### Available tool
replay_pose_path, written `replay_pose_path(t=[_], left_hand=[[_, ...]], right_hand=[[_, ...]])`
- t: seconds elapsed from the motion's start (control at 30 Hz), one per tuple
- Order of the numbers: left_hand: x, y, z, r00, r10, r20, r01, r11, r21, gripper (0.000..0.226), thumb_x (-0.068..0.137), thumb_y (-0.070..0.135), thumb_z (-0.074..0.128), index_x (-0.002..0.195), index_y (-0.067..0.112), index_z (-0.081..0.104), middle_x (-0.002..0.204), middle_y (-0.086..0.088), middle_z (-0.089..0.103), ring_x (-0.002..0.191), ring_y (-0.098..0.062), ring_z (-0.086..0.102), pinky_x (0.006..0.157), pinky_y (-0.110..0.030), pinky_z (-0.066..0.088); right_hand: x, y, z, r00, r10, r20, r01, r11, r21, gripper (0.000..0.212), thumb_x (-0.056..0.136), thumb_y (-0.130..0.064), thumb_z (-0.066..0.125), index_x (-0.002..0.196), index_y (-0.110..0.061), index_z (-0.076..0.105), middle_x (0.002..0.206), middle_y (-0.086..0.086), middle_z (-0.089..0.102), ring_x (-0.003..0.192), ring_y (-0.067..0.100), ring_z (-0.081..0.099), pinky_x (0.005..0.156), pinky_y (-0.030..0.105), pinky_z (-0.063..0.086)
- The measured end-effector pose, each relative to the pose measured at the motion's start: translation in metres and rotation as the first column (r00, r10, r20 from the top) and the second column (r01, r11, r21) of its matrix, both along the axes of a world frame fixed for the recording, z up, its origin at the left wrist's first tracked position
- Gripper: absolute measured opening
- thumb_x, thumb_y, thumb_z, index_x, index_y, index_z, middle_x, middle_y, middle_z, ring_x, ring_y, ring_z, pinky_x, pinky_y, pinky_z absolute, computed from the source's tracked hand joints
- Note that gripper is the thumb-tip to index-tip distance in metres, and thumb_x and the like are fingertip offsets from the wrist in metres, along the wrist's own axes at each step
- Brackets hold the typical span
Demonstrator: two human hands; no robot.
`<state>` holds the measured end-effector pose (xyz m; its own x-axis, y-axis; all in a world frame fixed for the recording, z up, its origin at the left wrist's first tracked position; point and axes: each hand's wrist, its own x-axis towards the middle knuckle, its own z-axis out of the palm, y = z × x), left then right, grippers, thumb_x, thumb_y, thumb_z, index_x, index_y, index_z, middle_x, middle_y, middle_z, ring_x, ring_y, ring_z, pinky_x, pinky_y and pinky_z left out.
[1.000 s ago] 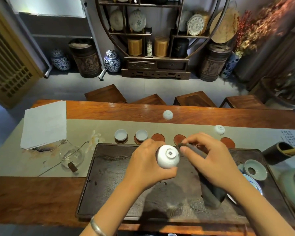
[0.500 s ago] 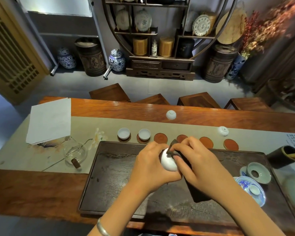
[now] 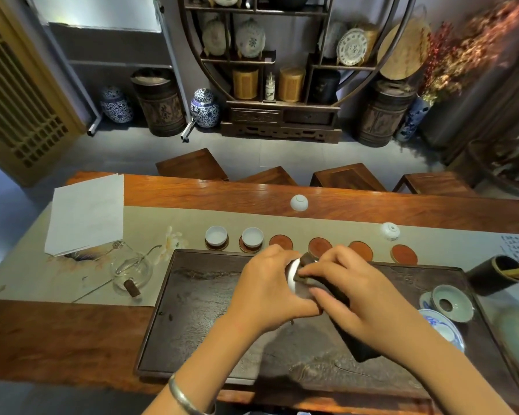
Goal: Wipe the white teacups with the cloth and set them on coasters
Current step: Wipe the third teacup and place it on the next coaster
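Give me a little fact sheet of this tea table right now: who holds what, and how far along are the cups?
left hand: grips the white teacup
right hand: presses the dark cloth against that teacup
where: over the dark tea tray
cups on coasters: two, left end of the row
bare coasters: four
cups waiting: two upside down on the table beyond the row

Glossy white porcelain teacup [image 3: 292, 278], matt dark cloth [image 3: 339, 298], polished wooden table [image 3: 372, 209].
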<state>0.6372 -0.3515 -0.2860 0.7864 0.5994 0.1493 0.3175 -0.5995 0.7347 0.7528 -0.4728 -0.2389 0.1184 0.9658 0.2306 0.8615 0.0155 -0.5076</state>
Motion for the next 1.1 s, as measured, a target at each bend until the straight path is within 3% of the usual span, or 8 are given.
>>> replay_pose_path(t=[0.13, 0.23, 0.4, 0.5, 0.6, 0.73, 0.9, 1.1], left_hand=[[-0.007, 0.003, -0.002, 1.000, 0.006, 0.006, -0.005, 0.997, -0.078, 0.036, 0.051, 0.043, 0.077, 0.085, 0.034, 0.068, 0.075, 0.013, 0.052, 0.072, -0.002, 0.053, 0.059, -0.009, 0.037], [-0.015, 0.010, 0.000, 0.998, 0.056, 0.039, -0.048, 0.984, -0.173, 0.048, 0.053, 0.039, 0.086, 0.098, 0.032, 0.072, 0.093, 0.014, 0.063, 0.087, 0.002, 0.060, 0.068, -0.006, 0.042], [-0.015, 0.016, 0.011, 0.999, -0.026, 0.032, 0.031, 0.990, -0.140, 0.052, 0.051, 0.049, 0.080, 0.099, 0.034, 0.070, 0.089, 0.020, 0.059, 0.091, 0.005, 0.056, 0.071, -0.003, 0.038], [-0.010, 0.010, 0.014, 0.993, -0.095, 0.066, 0.103, 0.986, -0.129, 0.048, 0.051, 0.050, 0.078, 0.097, 0.039, 0.069, 0.088, 0.012, 0.061, 0.086, -0.003, 0.057, 0.070, -0.010, 0.042], [-0.006, 0.008, 0.016, 0.984, -0.147, 0.098, 0.154, 0.986, -0.059, 0.044, 0.053, 0.046, 0.078, 0.094, 0.037, 0.062, 0.081, 0.006, 0.059, 0.077, -0.007, 0.055, 0.063, -0.015, 0.041], [-0.011, 0.013, 0.014, 0.986, -0.052, 0.161, 0.065, 0.995, -0.076, 0.047, 0.052, 0.042, 0.082, 0.097, 0.034, 0.069, 0.087, 0.020, 0.061, 0.085, 0.002, 0.060, 0.069, -0.004, 0.039], [-0.011, 0.004, 0.008, 0.981, 0.083, 0.174, -0.057, 0.987, -0.149, 0.047, 0.050, 0.044, 0.078, 0.095, 0.039, 0.070, 0.089, 0.012, 0.064, 0.087, -0.001, 0.061, 0.070, -0.005, 0.042], [-0.013, 0.005, 0.015, 0.987, -0.049, 0.150, 0.068, 0.990, -0.123, 0.051, 0.055, 0.029, 0.086, 0.103, 0.029, 0.071, 0.094, 0.011, 0.064, 0.090, -0.004, 0.061, 0.077, -0.009, 0.044]], right_hand=[[0.005, -0.008, -0.003, 0.998, 0.056, 0.039, -0.054, 0.998, -0.044, 0.019, 0.088, -0.023, 0.055, 0.107, -0.023, 0.061, 0.095, -0.003, 0.047, 0.075, 0.013, 0.052, 0.063, 0.029, 0.048], [0.019, -0.016, -0.009, 0.998, 0.003, 0.067, 0.003, 0.995, -0.099, 0.019, 0.088, -0.016, 0.060, 0.105, -0.020, 0.065, 0.094, -0.001, 0.049, 0.077, 0.011, 0.053, 0.066, 0.026, 0.046], [0.036, -0.014, -0.001, 0.978, -0.181, -0.105, 0.186, 0.982, 0.037, 0.022, 0.085, -0.013, 0.066, 0.106, -0.020, 0.068, 0.094, -0.002, 0.061, 0.090, 0.003, 0.056, 0.077, 0.015, 0.042], [0.028, 0.001, 0.007, 0.972, -0.174, -0.160, 0.193, 0.975, 0.114, 0.029, 0.084, -0.023, 0.064, 0.113, -0.020, 0.062, 0.103, -0.005, 0.063, 0.096, -0.001, 0.055, 0.082, 0.008, 0.040], [0.019, 0.010, 0.007, 0.980, -0.111, -0.167, 0.126, 0.989, 0.081, 0.027, 0.085, -0.014, 0.067, 0.111, -0.018, 0.064, 0.102, -0.002, 0.062, 0.097, 0.001, 0.056, 0.083, 0.013, 0.042], [0.012, 0.007, -0.002, 0.970, -0.168, -0.173, 0.189, 0.976, 0.111, 0.022, 0.085, -0.011, 0.065, 0.107, -0.013, 0.067, 0.096, 0.003, 0.061, 0.092, 0.006, 0.056, 0.078, 0.016, 0.043], [-0.013, -0.008, -0.015, 0.967, -0.156, -0.200, 0.191, 0.967, 0.170, 0.021, 0.083, -0.019, 0.061, 0.103, -0.014, 0.067, 0.092, -0.001, 0.057, 0.087, 0.000, 0.053, 0.074, 0.007, 0.038], [-0.019, -0.020, -0.021, 0.893, -0.254, -0.372, 0.359, 0.900, 0.246, 0.019, 0.083, -0.019, 0.063, 0.101, -0.020, 0.068, 0.097, -0.006, 0.061, 0.095, 0.004, 0.058, 0.079, 0.008, 0.041]])
